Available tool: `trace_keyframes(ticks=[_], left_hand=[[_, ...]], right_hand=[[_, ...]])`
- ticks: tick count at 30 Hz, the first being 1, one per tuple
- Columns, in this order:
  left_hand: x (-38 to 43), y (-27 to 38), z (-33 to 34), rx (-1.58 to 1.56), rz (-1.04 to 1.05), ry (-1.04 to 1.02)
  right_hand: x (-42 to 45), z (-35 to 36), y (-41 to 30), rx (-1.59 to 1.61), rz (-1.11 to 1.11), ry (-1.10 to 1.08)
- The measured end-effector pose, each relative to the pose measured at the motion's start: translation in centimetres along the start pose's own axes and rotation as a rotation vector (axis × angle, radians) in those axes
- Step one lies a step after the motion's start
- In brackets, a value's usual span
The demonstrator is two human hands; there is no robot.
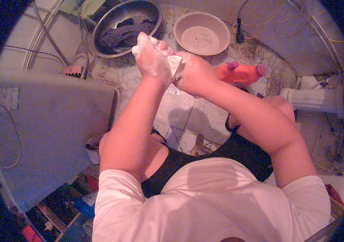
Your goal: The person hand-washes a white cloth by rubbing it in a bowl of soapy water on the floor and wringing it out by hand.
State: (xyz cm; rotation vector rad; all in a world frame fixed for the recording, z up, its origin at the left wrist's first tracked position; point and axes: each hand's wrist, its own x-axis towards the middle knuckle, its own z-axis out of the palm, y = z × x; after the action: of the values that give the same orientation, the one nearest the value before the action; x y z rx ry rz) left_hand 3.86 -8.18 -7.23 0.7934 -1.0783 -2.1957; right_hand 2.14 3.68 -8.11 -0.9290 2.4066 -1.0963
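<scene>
My left hand [152,60] is curled and coated in white suds. My right hand [196,72] is closed in a fist right beside it, the two touching. Between them shows a bit of wet white cloth [175,64] with a dark edge, gripped in my hands; most of it is hidden by the fingers. Just beyond my left hand is a metal basin [99,48] with dark wet fabric [123,33] in it. A pale plastic basin [202,50] with a printed drawing on its bottom lies past my right hand.
A red-orange bottle [241,74] with a pink cap lies on the tiled floor [175,106], near my right forearm. To the left stands a large pale appliance or cabinet [54,112]. A white ribbed pipe [308,98] is at the right. A dark cable end [240,34] hangs behind the pale basin.
</scene>
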Motion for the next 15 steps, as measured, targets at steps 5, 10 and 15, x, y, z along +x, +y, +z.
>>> trace_keyframes(ticks=[5, 10, 15], left_hand=[[0.7, -0.8, -0.3, 0.035, 0.04, 0.01], [0.7, -1.1, -0.4, 0.008, 0.048, 0.062], [1.7, -0.6, -1.2, -0.024, -0.027, -0.072]], right_hand=[[0.7, 2.2, 2.9, -0.087, -0.056, 0.043], [0.5, 1.7, 2.3, -0.183, -0.116, 0.021], [0.5, 0.9, 1.8, -0.123, -0.053, 0.05]])
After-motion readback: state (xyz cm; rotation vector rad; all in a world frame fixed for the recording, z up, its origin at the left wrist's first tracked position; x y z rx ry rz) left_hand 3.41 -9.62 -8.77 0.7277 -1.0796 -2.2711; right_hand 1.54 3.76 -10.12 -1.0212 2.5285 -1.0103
